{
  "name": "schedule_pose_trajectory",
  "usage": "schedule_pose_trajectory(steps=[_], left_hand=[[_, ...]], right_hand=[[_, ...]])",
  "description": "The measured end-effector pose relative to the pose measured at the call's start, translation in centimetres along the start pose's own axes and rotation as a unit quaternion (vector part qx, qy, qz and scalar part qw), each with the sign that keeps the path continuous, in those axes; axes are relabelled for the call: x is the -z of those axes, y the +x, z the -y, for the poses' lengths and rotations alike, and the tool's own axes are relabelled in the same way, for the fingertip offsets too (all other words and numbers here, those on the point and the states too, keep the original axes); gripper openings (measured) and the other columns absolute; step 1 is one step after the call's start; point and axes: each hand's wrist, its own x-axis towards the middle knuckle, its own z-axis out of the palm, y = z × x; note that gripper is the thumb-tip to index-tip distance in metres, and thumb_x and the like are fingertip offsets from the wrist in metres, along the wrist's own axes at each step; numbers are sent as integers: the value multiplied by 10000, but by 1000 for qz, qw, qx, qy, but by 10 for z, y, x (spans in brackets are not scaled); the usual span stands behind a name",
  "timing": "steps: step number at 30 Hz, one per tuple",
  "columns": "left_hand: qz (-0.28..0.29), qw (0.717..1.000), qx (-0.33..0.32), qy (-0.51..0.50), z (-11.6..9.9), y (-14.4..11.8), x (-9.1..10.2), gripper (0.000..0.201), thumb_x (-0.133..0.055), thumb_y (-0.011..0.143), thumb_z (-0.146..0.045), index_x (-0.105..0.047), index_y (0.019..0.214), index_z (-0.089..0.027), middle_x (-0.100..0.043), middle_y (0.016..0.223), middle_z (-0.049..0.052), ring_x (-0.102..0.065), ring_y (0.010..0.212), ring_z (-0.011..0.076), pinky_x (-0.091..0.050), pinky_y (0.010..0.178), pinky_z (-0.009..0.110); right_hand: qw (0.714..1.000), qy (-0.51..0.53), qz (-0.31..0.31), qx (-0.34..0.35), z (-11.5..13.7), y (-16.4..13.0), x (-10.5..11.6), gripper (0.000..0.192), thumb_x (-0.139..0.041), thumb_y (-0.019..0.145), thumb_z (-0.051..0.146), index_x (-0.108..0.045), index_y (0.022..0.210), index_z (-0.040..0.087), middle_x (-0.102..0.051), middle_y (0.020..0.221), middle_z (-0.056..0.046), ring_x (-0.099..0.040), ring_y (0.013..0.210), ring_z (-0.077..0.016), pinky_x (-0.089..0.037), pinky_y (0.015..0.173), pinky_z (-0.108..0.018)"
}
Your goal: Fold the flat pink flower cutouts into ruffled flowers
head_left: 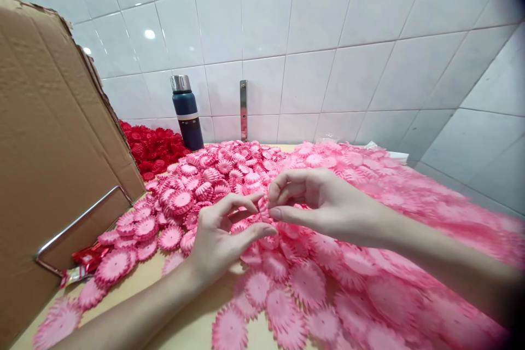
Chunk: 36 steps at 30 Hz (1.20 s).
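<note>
My left hand (pixel 223 229) and my right hand (pixel 318 202) meet at the middle of the view, just above the heap. Between their fingertips is a small pink scallop-edged flower piece (pixel 264 209), mostly covered by the fingers and blurred against the heap. My right thumb and index finger pinch it from the right. On the left side, my index finger and thumb close around its edge. Pink flower pieces (pixel 180 202) with jagged rims, some stacked, lie heaped behind the hands. Flatter, paler pink discs (pixel 307 284) spread below and to the right.
A cardboard box (pixel 61 136) stands at the left, with a metal wire handle (pixel 77 221) and red wrappers (pixel 86 260) beside it. Behind are red flower pieces (pixel 153 145), a dark blue bottle (pixel 187 115) and a metal strip (pixel 243 109) against the tiled wall (pixel 320 76).
</note>
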Motion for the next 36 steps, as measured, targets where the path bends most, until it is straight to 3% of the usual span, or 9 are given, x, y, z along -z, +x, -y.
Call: schedule_pose_trajectory(steps=[3,7,13,26,36], left_hand=[[17,999,24,31,-3,0,1,70,-716,786,-208,-661,793,-165,-709,1116,90,-640,1110,222,-549,926,319],[18,997,36,60,-5,1,1,82,-673,824,-238,-674,793,-162,-698,1149,110,-638,1111,243,-546,907,340],[34,993,32,112,-2,3,1,109,-596,881,-249,-676,864,-178,-681,1183,98,-642,1083,236,-517,914,346],[75,990,39,109,-6,4,3,165,-514,927,-243,-668,920,-184,-675,1143,65,-618,1050,196,-462,917,297],[44,988,19,148,-6,2,4,166,-545,895,-200,-672,791,-175,-661,1109,56,-599,1075,191,-444,922,289]], right_hand=[[1000,-11,0,9,2,-1,-1,35,-618,813,183,-591,834,176,-685,838,-35,-667,786,-163,-533,700,-293],[999,-42,-3,21,4,-2,-1,20,-605,816,169,-603,834,176,-690,847,-41,-671,800,-174,-537,729,-314],[997,-67,-13,45,1,-2,0,56,-600,808,143,-610,847,183,-695,861,-40,-672,813,-176,-545,745,-312],[991,-107,-23,73,4,-1,2,145,-566,769,63,-626,823,183,-682,812,-15,-646,755,-148,-539,730,-288],[980,-177,-24,83,7,-4,3,250,-545,737,31,-711,769,215,-727,759,29,-644,711,-124,-514,687,-249]])
